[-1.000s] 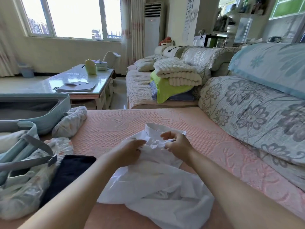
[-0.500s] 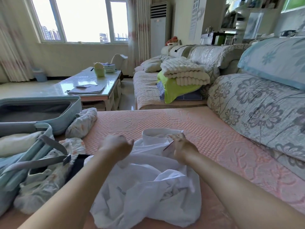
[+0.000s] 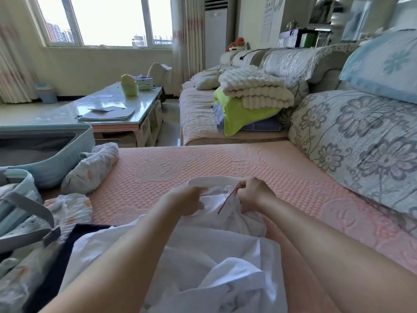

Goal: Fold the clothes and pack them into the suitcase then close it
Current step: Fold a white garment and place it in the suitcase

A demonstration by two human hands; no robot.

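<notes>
A crumpled white shirt (image 3: 203,263) lies on the pink quilted sofa cover (image 3: 259,168), its collar at the far end. My left hand (image 3: 187,199) grips the fabric just below the collar on the left. My right hand (image 3: 251,193) pinches the fabric beside the collar on the right, where a thin red line shows. The open pale blue suitcase (image 3: 74,154) sits at the far left, with straps and clothes in its near half. A rolled patterned garment (image 3: 90,170) lies against it, another patterned garment (image 3: 70,206) and a dark one (image 3: 65,256) lie nearer me.
Floral back cushions (image 3: 356,141) run along the right. A second sofa section ahead holds a stack of folded blankets (image 3: 252,91). A glass coffee table (image 3: 117,107) with papers stands beyond the suitcase.
Both hands have come together at the shirt's collar and taken hold of it; the left hand moved right from a loose fist. The view shifted a little.
</notes>
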